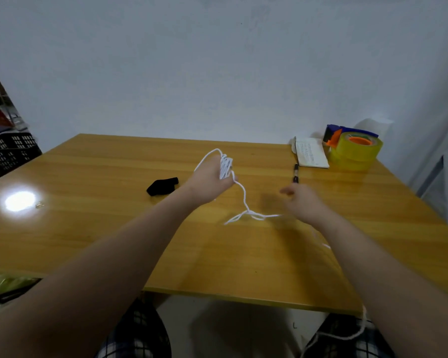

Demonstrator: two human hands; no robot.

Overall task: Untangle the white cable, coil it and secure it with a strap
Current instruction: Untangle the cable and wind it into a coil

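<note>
My left hand (212, 177) is raised above the wooden table (114, 228) and grips several turns of the white cable (244, 197) wound round its fingers. From that hand the cable drops to a small tangle on the table, then runs right under my right hand (301, 202). My right hand is blurred, fingers loosely curled just above the cable; whether it pinches the cable is unclear. More cable hangs off the table's front edge onto my lap at lower right. A black strap (163, 186) lies on the table to the left of my left hand.
A pen (295, 173) lies beyond my right hand. Behind it are a small notebook (311, 152) and a tape dispenser with yellow tape (353, 147) at the back right corner. A black crate (9, 153) stands off the table's left side.
</note>
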